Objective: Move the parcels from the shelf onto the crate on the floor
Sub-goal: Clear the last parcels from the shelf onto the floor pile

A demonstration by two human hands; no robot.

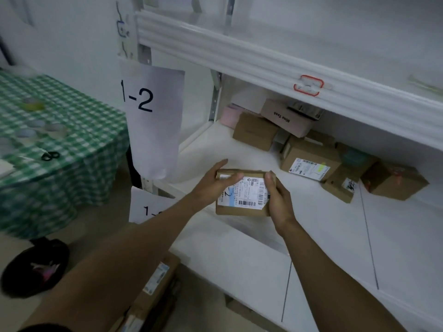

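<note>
The left hand (213, 185) and right hand (279, 200) each have a firm grip on the small parcel (247, 200) at the shelf (323, 231) front. Keep it flat, lower slowly; the crate seems out of sight.

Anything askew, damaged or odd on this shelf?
The pale box at the back of the shelf lies tilted, propped on brown parcels that sit at mixed angles. The parcel gripped by the left hand and right hand looks intact.
</note>
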